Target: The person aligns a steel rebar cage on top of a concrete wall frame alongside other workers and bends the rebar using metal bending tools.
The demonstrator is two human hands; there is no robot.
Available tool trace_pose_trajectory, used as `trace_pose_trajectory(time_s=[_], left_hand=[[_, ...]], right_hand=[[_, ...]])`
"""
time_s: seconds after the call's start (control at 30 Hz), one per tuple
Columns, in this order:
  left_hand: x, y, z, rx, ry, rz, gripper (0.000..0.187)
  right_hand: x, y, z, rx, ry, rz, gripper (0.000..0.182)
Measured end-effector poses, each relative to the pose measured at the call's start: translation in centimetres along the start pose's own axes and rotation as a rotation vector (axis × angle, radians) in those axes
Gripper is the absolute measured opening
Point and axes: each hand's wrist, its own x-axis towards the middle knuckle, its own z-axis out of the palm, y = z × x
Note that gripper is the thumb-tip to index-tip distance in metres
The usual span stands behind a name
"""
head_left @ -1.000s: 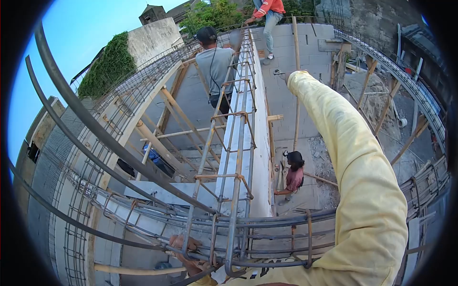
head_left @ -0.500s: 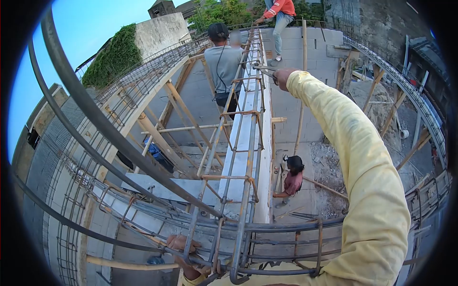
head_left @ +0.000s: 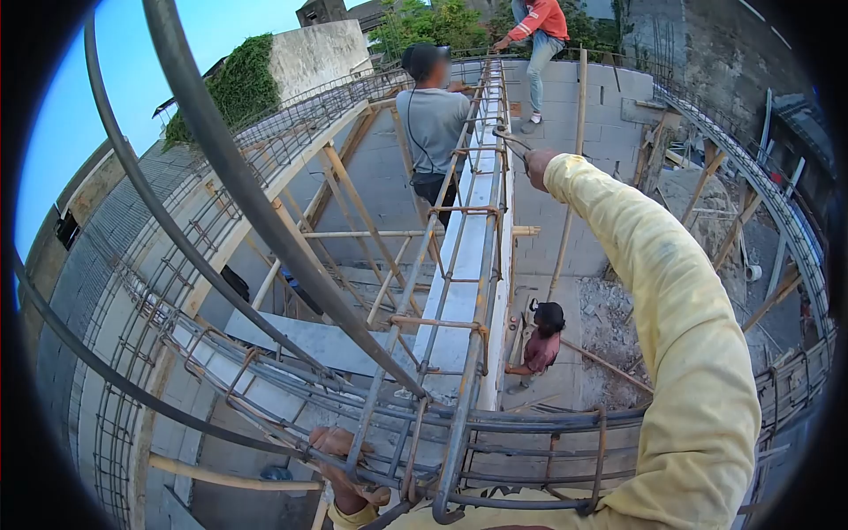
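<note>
My right hand [head_left: 538, 168], at the end of an outstretched yellow sleeve, is closed around a metal hand tool [head_left: 512, 143] with a curved, hook-like end. The tool's tip is beside the long rebar cage [head_left: 481, 256], whose bars and rusty stirrups run away from me above a white formwork panel [head_left: 458, 305]. Down at the lower left, my left hand [head_left: 332, 442] is wrapped around a steel bar where the beam cages cross. Bars partly cover its fingers. Thick dark bars [head_left: 256, 199] curve up past my left side.
A person in a grey shirt [head_left: 433, 128] stands left of the cage. Another in a red top [head_left: 539, 26] perches at its far end. Below, a person in a dark red shirt [head_left: 541, 349] crouches near rubble. Bamboo props [head_left: 570, 177] and a curved rebar beam [head_left: 751, 159] stand right.
The view has shifted, so the cage and people sit slightly lower and further right. In my right hand the tool has turned, its hooked end now pointing more upward. My left hand stays on the bar.
</note>
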Motion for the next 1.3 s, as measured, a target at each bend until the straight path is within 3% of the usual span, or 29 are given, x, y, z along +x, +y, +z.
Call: trace_pose_trajectory(time_s=[0.4, 1.3], left_hand=[[1.8, 1.2, 0.0, 0.002, -0.017, 0.015, 0.074], [-0.8, -0.4, -0.3, -0.003, -0.017, -0.023, 0.074]], right_hand=[[-1.0, -0.6, -0.6, 0.02, 0.018, 0.01, 0.027], [-1.2, -1.2, -1.1, -0.103, -0.016, -0.013, 0.026]])
